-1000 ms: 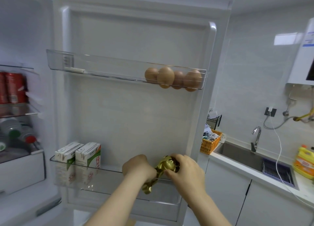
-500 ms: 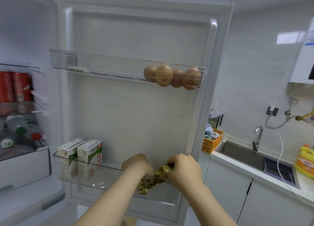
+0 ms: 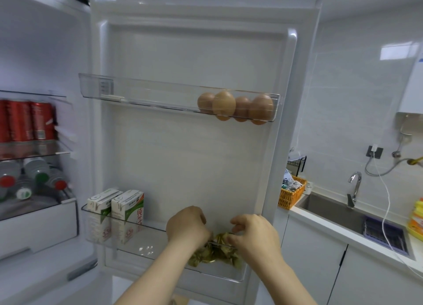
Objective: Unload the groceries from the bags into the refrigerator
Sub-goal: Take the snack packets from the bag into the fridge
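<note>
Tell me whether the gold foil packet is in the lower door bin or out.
In. The gold foil packet lies behind the clear front wall of the lower door bin, mostly below its rim.

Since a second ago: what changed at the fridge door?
The gold packet went down, from above the lower bin rim into the bin. The left hand and right hand lowered with it and still hold it. Eggs and milk cartons stayed put.

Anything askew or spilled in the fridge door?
Nothing spilled. Four eggs sit bunched at the right end of the upper door bin, seemingly loose; they might roll. Milk cartons in the lower bin stand upright.
</note>
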Action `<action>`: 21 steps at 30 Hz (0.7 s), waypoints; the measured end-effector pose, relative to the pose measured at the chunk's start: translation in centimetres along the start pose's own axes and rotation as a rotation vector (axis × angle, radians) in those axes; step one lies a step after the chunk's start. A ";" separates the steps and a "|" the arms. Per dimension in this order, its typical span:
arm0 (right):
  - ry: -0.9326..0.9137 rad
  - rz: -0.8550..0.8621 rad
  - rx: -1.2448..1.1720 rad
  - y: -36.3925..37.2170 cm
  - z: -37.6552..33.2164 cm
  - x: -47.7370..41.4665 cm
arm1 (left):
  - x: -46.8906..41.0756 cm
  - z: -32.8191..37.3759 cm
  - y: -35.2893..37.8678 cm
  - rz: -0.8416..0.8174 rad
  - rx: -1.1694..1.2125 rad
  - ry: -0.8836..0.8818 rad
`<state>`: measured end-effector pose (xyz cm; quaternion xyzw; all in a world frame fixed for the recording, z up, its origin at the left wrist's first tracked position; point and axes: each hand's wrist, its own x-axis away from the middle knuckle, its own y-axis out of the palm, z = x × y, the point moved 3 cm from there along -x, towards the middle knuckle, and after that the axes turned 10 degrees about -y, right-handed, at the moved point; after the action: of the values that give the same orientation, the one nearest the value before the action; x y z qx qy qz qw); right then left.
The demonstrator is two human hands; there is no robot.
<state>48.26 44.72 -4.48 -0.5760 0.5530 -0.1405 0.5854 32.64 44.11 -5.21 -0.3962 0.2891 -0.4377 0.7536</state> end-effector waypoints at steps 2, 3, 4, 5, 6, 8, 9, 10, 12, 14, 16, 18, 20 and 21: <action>0.012 0.012 -0.026 0.0 -0.1 0.3 | 0.4 -0.2 -0.1 0.060 0.040 0.044; 0.018 0.020 -0.038 0.0 -0.1 0.4 | 0.7 -0.3 -0.1 0.100 0.072 0.071; 0.023 0.028 -0.049 0.0 -0.2 0.6 | 1.1 -0.4 -0.2 0.145 0.110 0.101; 0.028 0.040 -0.058 -0.1 -0.2 0.7 | 1.4 -0.5 -0.2 0.190 0.146 0.128; 0.033 0.049 -0.068 -0.1 -0.3 0.8 | 1.7 -0.6 -0.3 0.224 0.175 0.149; 0.042 0.062 -0.084 -0.2 -0.4 1.1 | 2.1 -0.7 -0.5 0.260 0.206 0.176; 0.046 0.067 -0.090 -0.1 -0.5 1.2 | 2.2 -0.7 -0.5 0.268 0.214 0.184; 0.052 0.075 -0.097 -0.1 -0.5 1.3 | 2.2 -0.8 -0.5 0.271 0.220 0.192; 0.071 0.092 -0.108 -0.1 -0.6 1.5 | 2.3 -0.8 -0.6 0.274 0.227 0.204; 0.082 0.096 -0.114 -0.1 -0.8 1.7 | 2.3 -1.0 -0.5 0.270 0.235 0.213; 0.095 0.092 -0.117 -0.2 -1.0 1.8 | 2.1 -1.1 -0.4 0.262 0.239 0.217; 0.121 0.090 -0.119 -0.2 -1.1 1.9 | 2.1 -1.2 -0.4 0.254 0.245 0.227; 0.144 0.089 -0.106 -0.2 -1.1 1.9 | 2.1 -1.3 -0.4 0.248 0.261 0.240; 0.151 0.087 -0.100 -0.3 -1.1 1.9 | 2.0 -1.3 -0.4 0.244 0.270 0.248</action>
<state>48.12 42.52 -4.88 -0.5678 0.6264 -0.1303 0.5180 32.34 41.71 -5.70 -0.1969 0.3639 -0.4235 0.8059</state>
